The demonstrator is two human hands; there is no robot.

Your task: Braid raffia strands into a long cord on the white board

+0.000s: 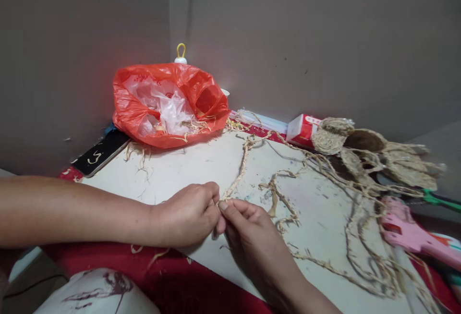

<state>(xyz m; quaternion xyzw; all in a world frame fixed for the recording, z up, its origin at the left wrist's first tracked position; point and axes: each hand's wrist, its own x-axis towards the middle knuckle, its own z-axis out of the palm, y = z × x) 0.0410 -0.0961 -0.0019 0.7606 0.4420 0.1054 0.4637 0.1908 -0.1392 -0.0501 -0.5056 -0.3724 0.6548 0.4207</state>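
Both hands meet over the front of the white tabletop (201, 170). My left hand (194, 213) is closed, its fingers curled round the end of a braided straw cord (240, 172). Thumb and forefinger of my right hand (248, 223) pinch the same cord just beside the left fingers. From there the cord runs away up the table, then bends right. More rough cord (284, 199) lies in loose loops right of my hands. The short piece between my fingertips is mostly hidden.
A red plastic bag (144, 134) with straw scraps stands at the back, a black phone (101, 153) left of it. Woven straw pieces (360, 153), a red-and-white box (302, 129), a pink glue gun (406, 232) and green-handled scissors (439, 199) lie right. Grey walls (306, 40) close off the back.
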